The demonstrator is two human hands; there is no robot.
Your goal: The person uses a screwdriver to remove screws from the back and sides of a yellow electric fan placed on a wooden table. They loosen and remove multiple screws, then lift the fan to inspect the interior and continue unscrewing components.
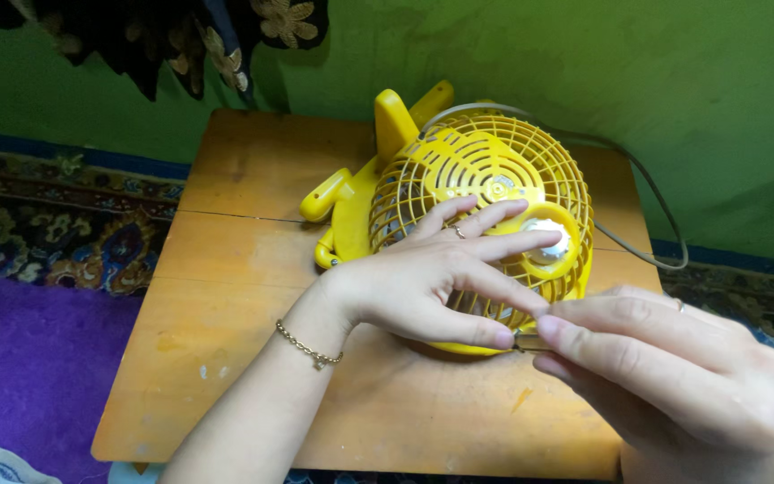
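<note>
Yellow plastic fan lay face-up on tabletop; probably light, grille flexible, breakable. Left hand spread open over grille; right hand pinched small metal piece at rim. Sturdier hold: base.

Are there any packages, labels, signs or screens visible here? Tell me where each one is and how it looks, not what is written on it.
No packages, signs or screens are in view.
Round badge: at the centre of the yellow fan grille, on the wooden table; small, yellow, with raised marks too small to make out.
The left hand rests on the grille; the right hand pinches a small tool at the rim.
</note>
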